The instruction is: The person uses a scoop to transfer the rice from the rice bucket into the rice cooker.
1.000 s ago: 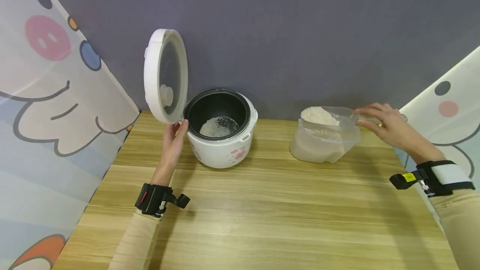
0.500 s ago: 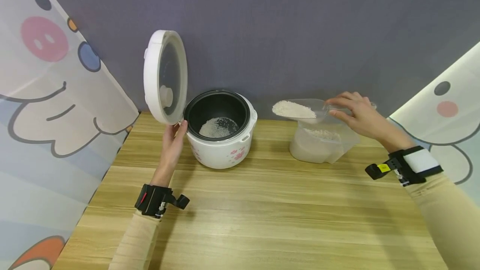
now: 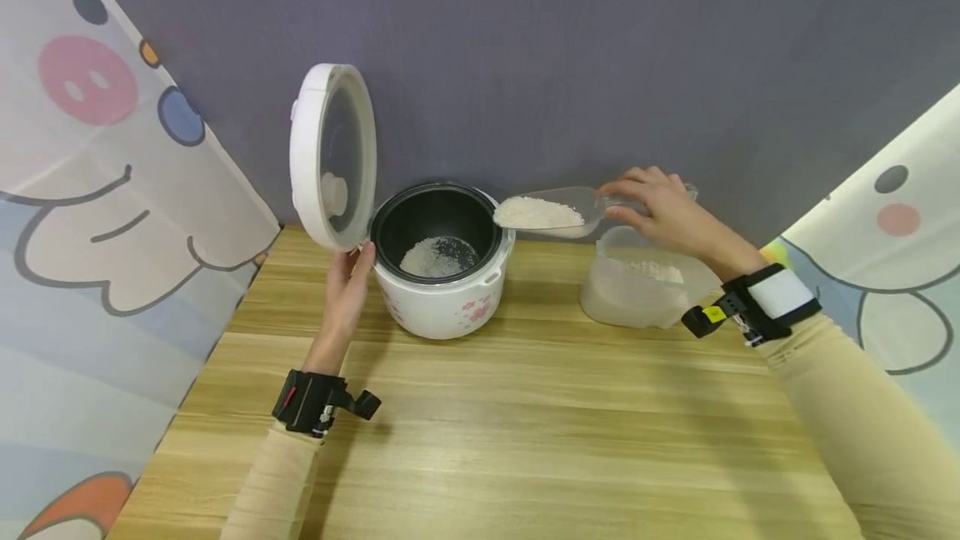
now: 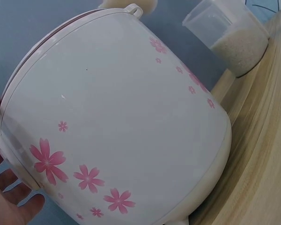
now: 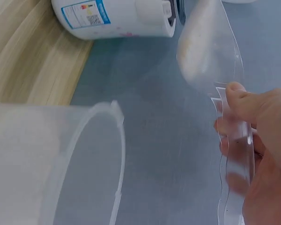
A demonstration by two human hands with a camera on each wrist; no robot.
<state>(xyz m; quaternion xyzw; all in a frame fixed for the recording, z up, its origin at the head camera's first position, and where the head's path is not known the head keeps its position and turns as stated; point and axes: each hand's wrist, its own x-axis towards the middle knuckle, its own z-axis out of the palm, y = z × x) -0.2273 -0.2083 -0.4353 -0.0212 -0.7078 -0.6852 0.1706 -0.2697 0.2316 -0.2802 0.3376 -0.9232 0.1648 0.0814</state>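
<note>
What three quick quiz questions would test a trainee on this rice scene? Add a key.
1. True or false: the scoop in the right-hand grip carries rice.
2. How does the cooker's lid stand?
a) closed
b) raised open
c) in the right-hand grip
3. How many things hold rice, and which?

Key:
1. True.
2. b.
3. Three: the scoop, the tub and the black pot inside the cooker.

cooker (image 3: 442, 311) left of tub (image 3: 626, 302), rice (image 3: 429, 257) inside both
</note>
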